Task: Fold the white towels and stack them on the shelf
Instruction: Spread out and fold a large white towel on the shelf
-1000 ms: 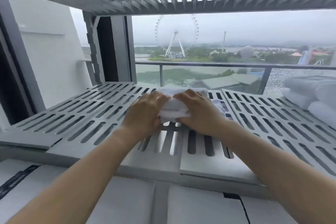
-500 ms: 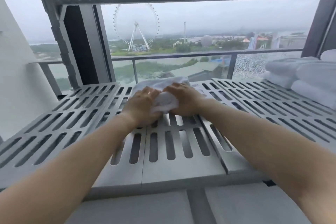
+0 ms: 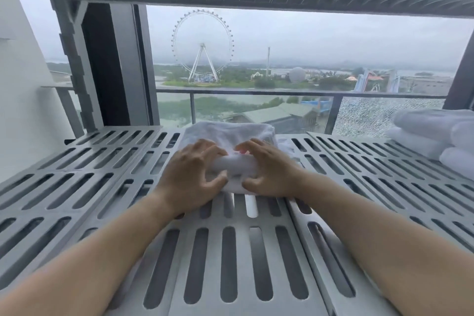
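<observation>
Our left hand (image 3: 189,179) and right hand (image 3: 272,174) have loosened but still pinch the towel (image 3: 228,133) on the shelf (image 3: 230,222), so we judge it nearly placed.

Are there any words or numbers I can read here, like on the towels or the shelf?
None can be read.
The white towel, the folded towels on the right and the grey slotted shelf are all plain.
The buildings outside are too far and hazy to show any signs.
</observation>
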The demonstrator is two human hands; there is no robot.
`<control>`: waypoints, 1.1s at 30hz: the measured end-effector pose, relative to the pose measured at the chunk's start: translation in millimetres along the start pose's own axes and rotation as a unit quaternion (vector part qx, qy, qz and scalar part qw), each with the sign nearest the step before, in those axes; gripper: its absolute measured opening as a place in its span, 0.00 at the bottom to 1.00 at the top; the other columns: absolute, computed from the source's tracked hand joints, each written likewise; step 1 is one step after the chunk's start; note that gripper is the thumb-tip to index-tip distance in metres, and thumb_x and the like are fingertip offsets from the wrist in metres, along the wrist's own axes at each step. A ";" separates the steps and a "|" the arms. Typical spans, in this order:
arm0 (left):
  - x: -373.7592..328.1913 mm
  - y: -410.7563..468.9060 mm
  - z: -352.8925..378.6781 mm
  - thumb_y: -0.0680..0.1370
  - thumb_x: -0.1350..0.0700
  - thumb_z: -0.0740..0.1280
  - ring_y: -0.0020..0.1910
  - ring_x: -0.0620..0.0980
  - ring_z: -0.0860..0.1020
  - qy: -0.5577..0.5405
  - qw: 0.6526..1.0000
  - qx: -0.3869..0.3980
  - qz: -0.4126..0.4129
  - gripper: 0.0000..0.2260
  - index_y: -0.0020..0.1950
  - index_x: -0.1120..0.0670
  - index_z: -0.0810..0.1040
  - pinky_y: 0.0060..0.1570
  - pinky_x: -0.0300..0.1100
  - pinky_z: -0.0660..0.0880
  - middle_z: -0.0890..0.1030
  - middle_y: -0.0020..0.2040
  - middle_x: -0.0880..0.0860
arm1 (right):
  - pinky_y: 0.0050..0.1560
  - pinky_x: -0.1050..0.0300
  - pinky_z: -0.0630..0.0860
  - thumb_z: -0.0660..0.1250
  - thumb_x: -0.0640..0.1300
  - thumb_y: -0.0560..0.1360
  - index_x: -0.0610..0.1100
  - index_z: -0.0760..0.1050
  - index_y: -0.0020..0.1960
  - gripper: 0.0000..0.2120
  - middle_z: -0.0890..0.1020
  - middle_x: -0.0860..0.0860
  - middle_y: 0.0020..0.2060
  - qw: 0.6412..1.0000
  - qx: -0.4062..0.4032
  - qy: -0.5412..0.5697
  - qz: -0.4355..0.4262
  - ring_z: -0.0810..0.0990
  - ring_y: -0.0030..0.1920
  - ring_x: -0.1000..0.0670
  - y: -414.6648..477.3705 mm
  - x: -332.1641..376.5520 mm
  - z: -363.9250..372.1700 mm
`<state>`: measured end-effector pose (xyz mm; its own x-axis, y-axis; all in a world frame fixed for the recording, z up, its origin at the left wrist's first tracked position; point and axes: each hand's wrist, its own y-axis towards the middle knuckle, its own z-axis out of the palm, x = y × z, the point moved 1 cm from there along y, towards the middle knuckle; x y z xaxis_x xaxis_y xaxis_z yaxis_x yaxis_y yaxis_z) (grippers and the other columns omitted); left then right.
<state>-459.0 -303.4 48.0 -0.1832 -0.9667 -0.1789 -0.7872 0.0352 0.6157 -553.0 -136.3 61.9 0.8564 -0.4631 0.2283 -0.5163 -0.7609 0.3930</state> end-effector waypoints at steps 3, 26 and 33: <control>2.8 6.6 -1.8 0.72 0.45 0.67 0.50 0.51 0.76 0.006 1.000 -0.011 0.009 0.14 0.54 0.50 0.77 0.50 0.48 0.74 0.78 0.54 0.49 | 0.49 0.64 0.65 0.70 0.46 0.66 0.49 0.69 0.64 0.27 0.77 0.53 0.56 1.000 -0.008 0.015 -0.008 0.73 0.52 0.54 -0.9 -6.2 -9.0; -3.7 4.5 -5.3 0.73 0.61 0.67 0.42 0.59 0.80 0.139 0.988 -0.043 0.052 0.12 0.53 0.48 0.77 0.38 0.57 0.76 0.81 0.45 0.53 | 0.45 0.53 0.76 0.77 0.46 0.64 0.42 0.72 0.54 0.23 0.74 0.49 0.52 0.972 -0.214 0.096 -0.003 0.75 0.50 0.51 -3.9 6.9 5.3; 6.0 3.6 -7.4 0.72 0.68 0.65 0.46 0.56 0.78 0.101 0.993 -0.053 -0.011 0.10 0.43 0.53 0.79 0.49 0.55 0.74 0.80 0.47 0.51 | 0.49 0.66 0.64 0.75 0.53 0.65 0.42 0.66 0.62 0.32 0.70 0.48 0.58 0.989 -0.133 0.034 0.060 0.73 0.55 0.49 -7.2 10.6 17.2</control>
<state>-458.6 -311.0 54.9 -0.0367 -0.9984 -0.0431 -0.7218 -0.0034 0.6921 -540.4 -143.6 46.2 0.7922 -0.5043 0.3437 -0.6016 -0.5510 0.5784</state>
